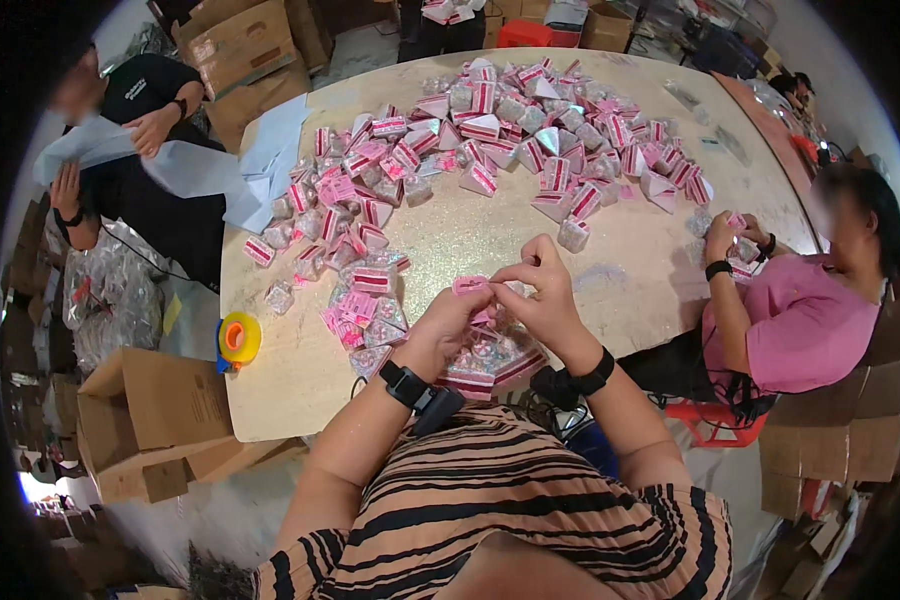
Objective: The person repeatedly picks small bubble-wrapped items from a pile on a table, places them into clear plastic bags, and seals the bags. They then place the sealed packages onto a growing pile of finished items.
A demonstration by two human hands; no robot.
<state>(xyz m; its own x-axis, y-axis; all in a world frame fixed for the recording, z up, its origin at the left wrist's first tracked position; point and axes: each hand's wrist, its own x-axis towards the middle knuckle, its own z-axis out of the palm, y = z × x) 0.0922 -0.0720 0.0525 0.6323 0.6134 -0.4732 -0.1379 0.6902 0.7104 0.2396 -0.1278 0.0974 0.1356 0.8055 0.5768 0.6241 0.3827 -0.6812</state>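
In front of my body, my left hand (442,325) is closed on a small pink tag (469,286) that sticks up past the thumb. Close against it, my right hand (542,297) pinches thumb and finger together at the tag's right edge. What lies between those fingertips is too small to make out. Beneath both hands sit several wedge-shaped packs (467,381) with pink and white striped sides and clear, glittery contents. More pink tags (353,312) lie just left of my left hand, on top of similar packs.
A wide heap of striped wedge packs (480,127) curves across the far table (450,235). A yellow tape roll (238,338) stands at the left edge, above an open carton (150,410). One co-worker (780,300) handles packs at right; another (135,160) holds white sheeting at left.
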